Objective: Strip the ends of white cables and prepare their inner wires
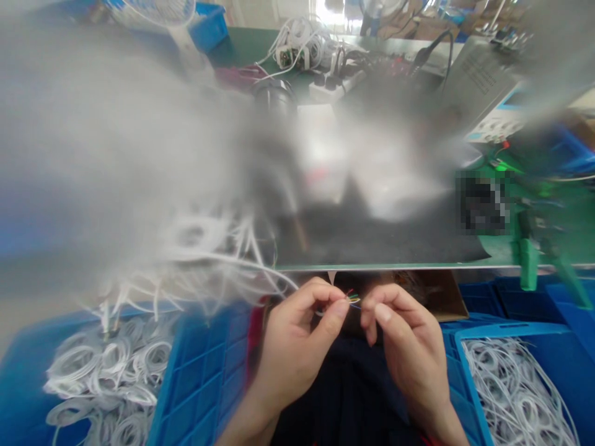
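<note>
My left hand (297, 337) pinches the stripped end of a white cable (260, 272) between thumb and forefinger. Thin coloured wires (353, 298), red, green and blue, stick out of the cable end just past my fingertips. My right hand (406, 341) is curled close beside them, its fingers bent inward and its fingertips at the wire ends; whether it grips them I cannot make out. Both hands sit low over my lap, below the edge of the workbench (381, 266).
A blue crate (195, 384) of coiled white cables (111, 365) stands at my left, another blue crate (469, 347) of cables at my right. On the bench lie a dark mat (372, 238), a green fixture (530, 248), a grey instrument (493, 93) and tangled cords (297, 43). Much of the view is smeared.
</note>
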